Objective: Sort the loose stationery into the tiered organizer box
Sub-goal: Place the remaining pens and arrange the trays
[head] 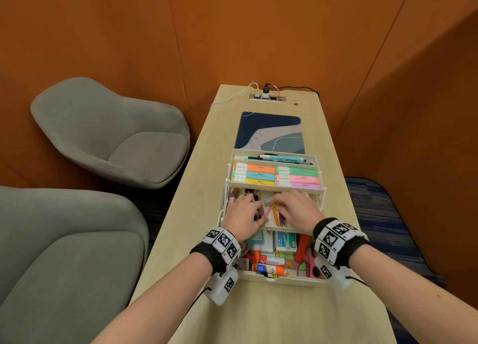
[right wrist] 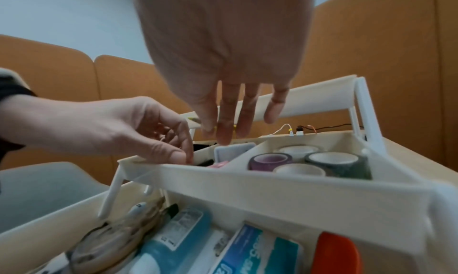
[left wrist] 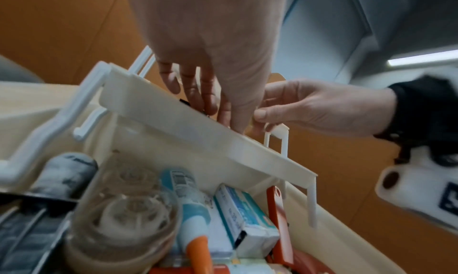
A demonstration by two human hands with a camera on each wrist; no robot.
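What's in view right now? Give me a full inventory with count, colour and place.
Organizer box: one, cream, tiers fanned open on the table.
Highlighters: twelve or so, pastel, upper tray.
Pens: a few, black and light blue, top tier.
Washi tape rolls: four seen, purple, dark and white, middle tray's right compartment.
Glue bottle: one, white with orange cap, bottom bin.
Scissors: one, pink, bottom bin's right side.
Desk mat: one, navy patterned, behind the box.
Chairs: two, grey, left of the table.
Left hand: fingers curled into the middle tray; what they hold is hidden.
Right hand: fingers reaching into the middle tray.
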